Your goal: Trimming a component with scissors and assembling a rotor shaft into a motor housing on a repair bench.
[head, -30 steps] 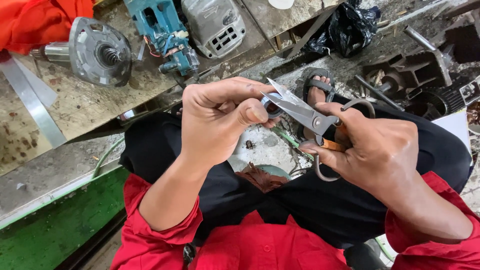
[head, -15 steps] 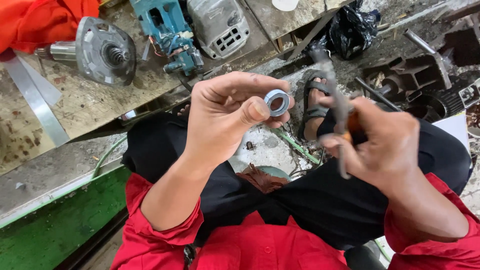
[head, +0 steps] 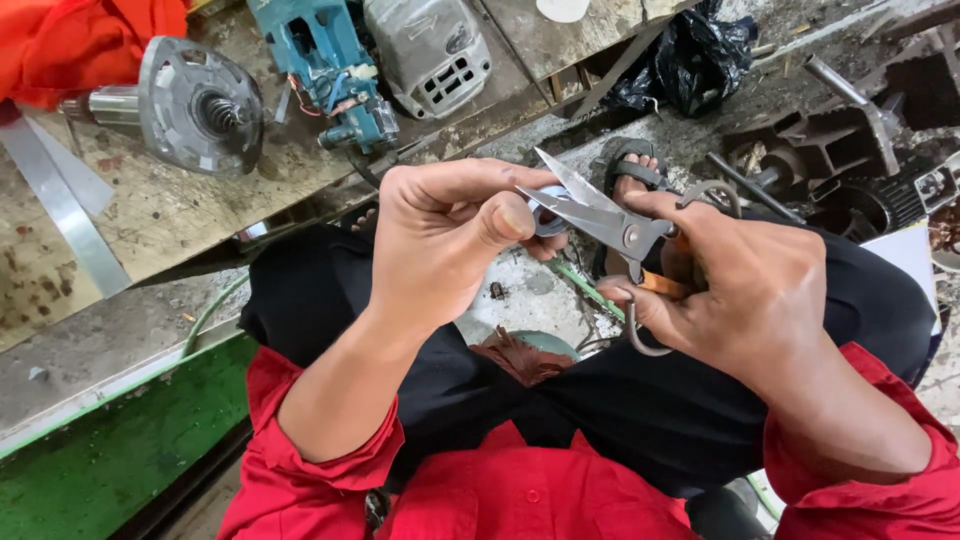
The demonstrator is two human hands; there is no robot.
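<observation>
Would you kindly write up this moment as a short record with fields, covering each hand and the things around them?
Left hand: left hand pinches a small metal ring between thumb and fingers.
Right hand: right hand grips scissors, blades open at the ring.
Posture: seated, black trousers, red sleeves.
Bench: motor rotor with end plate, teal tool body, grey housing.
Floor: sandalled foot, black bag, metal scrap.

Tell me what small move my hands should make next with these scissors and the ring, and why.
Probably ease the open scissors blade tip against the small metal ring. The left hand pinches the ring steady, the right hand grips the handles, and the blades already meet it.
</observation>
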